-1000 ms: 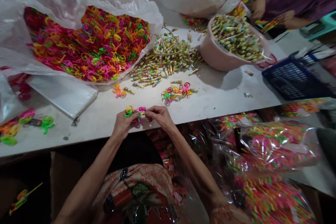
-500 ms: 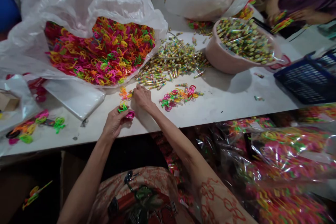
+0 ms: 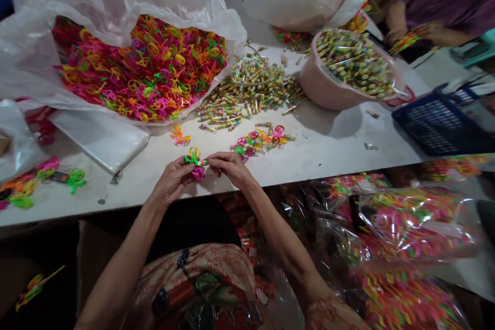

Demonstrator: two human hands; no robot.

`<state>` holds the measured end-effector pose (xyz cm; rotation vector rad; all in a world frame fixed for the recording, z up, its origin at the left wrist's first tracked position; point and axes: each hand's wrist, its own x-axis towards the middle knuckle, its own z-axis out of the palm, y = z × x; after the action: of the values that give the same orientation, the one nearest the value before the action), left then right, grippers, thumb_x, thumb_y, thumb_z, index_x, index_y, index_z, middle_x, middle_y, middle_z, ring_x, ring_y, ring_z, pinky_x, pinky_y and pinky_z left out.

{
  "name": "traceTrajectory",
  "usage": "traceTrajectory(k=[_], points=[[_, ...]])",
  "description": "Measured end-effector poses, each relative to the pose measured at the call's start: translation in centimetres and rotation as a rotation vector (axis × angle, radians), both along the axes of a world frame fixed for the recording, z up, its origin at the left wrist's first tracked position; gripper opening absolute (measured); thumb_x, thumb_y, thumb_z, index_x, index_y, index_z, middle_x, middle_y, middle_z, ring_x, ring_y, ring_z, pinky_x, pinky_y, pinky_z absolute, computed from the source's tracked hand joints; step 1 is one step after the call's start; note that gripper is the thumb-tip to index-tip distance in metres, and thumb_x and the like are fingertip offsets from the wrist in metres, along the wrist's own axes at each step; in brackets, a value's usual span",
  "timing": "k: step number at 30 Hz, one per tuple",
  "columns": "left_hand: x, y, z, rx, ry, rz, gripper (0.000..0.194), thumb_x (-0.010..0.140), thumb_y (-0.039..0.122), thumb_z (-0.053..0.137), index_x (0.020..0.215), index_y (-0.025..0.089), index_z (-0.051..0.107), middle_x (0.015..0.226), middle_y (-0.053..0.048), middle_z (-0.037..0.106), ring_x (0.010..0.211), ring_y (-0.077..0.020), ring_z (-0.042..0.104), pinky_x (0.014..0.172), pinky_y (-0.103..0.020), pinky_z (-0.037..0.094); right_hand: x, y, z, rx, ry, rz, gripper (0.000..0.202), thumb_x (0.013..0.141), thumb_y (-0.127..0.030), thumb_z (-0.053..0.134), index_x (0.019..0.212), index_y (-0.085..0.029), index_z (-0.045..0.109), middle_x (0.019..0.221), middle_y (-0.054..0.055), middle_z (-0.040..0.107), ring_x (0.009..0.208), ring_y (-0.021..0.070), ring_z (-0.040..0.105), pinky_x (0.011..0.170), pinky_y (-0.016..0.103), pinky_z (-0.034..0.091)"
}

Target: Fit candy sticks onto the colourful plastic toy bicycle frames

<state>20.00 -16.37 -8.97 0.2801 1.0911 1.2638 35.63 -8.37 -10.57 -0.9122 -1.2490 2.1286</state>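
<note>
Both grips pinched: left hand [image 3: 172, 179], right hand [image 3: 228, 165] on plastic toys [image 3: 195, 161]; details blurred.

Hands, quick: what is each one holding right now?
Left hand: closed on a bunch of plastic toys.
Right hand: pinching a small candy tube against them.

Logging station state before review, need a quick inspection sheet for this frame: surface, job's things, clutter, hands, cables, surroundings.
Surface: white table, scuffed, small scraps on it.
Job's things: small bunch of neon plastic rings and a candy stick held between both hands; loose ring pile just beyond; candy sticks spread behind it.
Clutter: open bag of neon rings; pink tub of candy sticks; stray rings at far left.
Hands: left hand grips the bunch; right hand pinches at it.
Cables: nothing seen.
Surroundings: blue basket; packed bags below; another person's hands at top right.
</note>
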Motion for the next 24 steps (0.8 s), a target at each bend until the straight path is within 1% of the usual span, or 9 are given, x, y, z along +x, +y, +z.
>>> traceTrajectory(k=[3, 5, 9, 13, 17, 19, 21, 22, 24], points=[[0.1, -0.2, 0.0, 0.000, -0.007, -0.025, 0.037, 0.054, 0.022, 0.085, 0.083, 0.011, 0.064, 0.065, -0.002, 0.070, 0.053, -0.0119, 0.063, 0.055, -0.024, 0.056, 0.2, 0.0, -0.2, -0.091, 0.055, 0.034, 0.026, 0.061, -0.034, 0.079, 0.076, -0.014, 0.073, 0.053, -0.004, 0.059, 0.044, 0.0059, 0.048, 0.046, 0.021, 0.036], [0.2, -0.2, 0.0, -0.020, -0.017, -0.044, 0.039, 0.052, 0.023, 0.086, 0.082, 0.011, 0.065, 0.066, -0.002, 0.070, 0.053, -0.0123, 0.063, 0.053, -0.024, 0.055, 0.4, -0.1, -0.4, -0.120, 0.077, 0.028, 0.029, 0.058, -0.035, 0.082, 0.077, -0.015, 0.073, 0.056, -0.002, 0.063, 0.045, 0.0071, 0.053, 0.048, 0.022, 0.041], [0.8, -0.3, -0.1, -0.048, -0.012, -0.041, 0.041, 0.050, 0.023, 0.087, 0.083, 0.011, 0.065, 0.066, -0.002, 0.070, 0.052, -0.0119, 0.063, 0.051, -0.022, 0.054, 1.1, -0.7, -0.4, -0.115, 0.043, -0.069, 0.034, 0.052, -0.035, 0.086, 0.079, -0.015, 0.075, 0.062, 0.001, 0.070, 0.052, 0.0109, 0.062, 0.056, 0.025, 0.050], [1.5, -0.1, -0.1, -0.051, 0.091, 0.002, 0.044, 0.043, 0.027, 0.089, 0.076, 0.011, 0.064, 0.062, -0.001, 0.068, 0.050, -0.0117, 0.062, 0.050, -0.024, 0.054, 1.5, -1.5, -0.2, -0.056, -0.038, -0.125, 0.035, 0.051, -0.037, 0.086, 0.077, -0.015, 0.075, 0.060, 0.001, 0.070, 0.054, 0.0132, 0.065, 0.058, 0.027, 0.053], [2.7, 0.1, -0.8, -0.058, 0.200, 0.036, 0.047, 0.042, 0.034, 0.087, 0.075, 0.012, 0.062, 0.061, -0.001, 0.067, 0.049, -0.0109, 0.059, 0.049, -0.023, 0.051, 1.8, -1.7, -0.5, 0.089, -0.142, -0.155, 0.033, 0.059, -0.039, 0.081, 0.080, -0.014, 0.075, 0.057, 0.001, 0.068, 0.053, 0.0136, 0.064, 0.057, 0.027, 0.053], [3.4, 0.3, -1.4, -0.044, 0.218, -0.035, 0.047, 0.046, 0.040, 0.085, 0.078, 0.013, 0.063, 0.064, -0.002, 0.067, 0.052, -0.0124, 0.060, 0.051, -0.025, 0.052, 2.7, -1.4, -0.6, 0.170, -0.204, -0.112, 0.033, 0.065, -0.041, 0.076, 0.082, -0.014, 0.075, 0.057, 0.002, 0.067, 0.052, 0.0138, 0.062, 0.056, 0.028, 0.052], [3.7, 0.5, -1.9, -0.008, 0.304, -0.138, 0.046, 0.054, 0.045, 0.080, 0.083, 0.013, 0.064, 0.070, -0.004, 0.068, 0.058, -0.0152, 0.063, 0.052, -0.027, 0.052, 4.4, -0.5, -0.4, 0.323, -0.316, -0.077, 0.029, 0.070, -0.041, 0.072, 0.082, -0.015, 0.075, 0.062, 0.003, 0.068, 0.055, 0.0149, 0.062, 0.058, 0.030, 0.052], [3.5, 0.7, -2.1, 0.025, 0.409, -0.163, 0.043, 0.059, 0.045, 0.077, 0.087, 0.014, 0.065, 0.075, -0.005, 0.068, 0.060, -0.0159, 0.063, 0.054, -0.028, 0.052, 5.5, 0.1, -0.1, 0.444, -0.403, -0.098, 0.026, 0.072, -0.040, 0.069, 0.081, -0.016, 0.075, 0.066, 0.004, 0.069, 0.061, 0.0163, 0.063, 0.062, 0.031, 0.052], [2.4, 1.3, -2.1, 0.112, 0.750, -0.123, 0.035, 0.070, 0.041, 0.068, 0.095, 0.016, 0.066, 0.089, -0.007, 0.069, 0.066, -0.0159, 0.063, 0.059, -0.030, 0.052, 7.3, 1.6, 0.8, 0.734, -0.637, -0.242, 0.021, 0.076, -0.037, 0.065, 0.083, -0.020, 0.075, 0.082, 0.007, 0.071, 0.080, 0.0209, 0.065, 0.074, 0.036, 0.053]])
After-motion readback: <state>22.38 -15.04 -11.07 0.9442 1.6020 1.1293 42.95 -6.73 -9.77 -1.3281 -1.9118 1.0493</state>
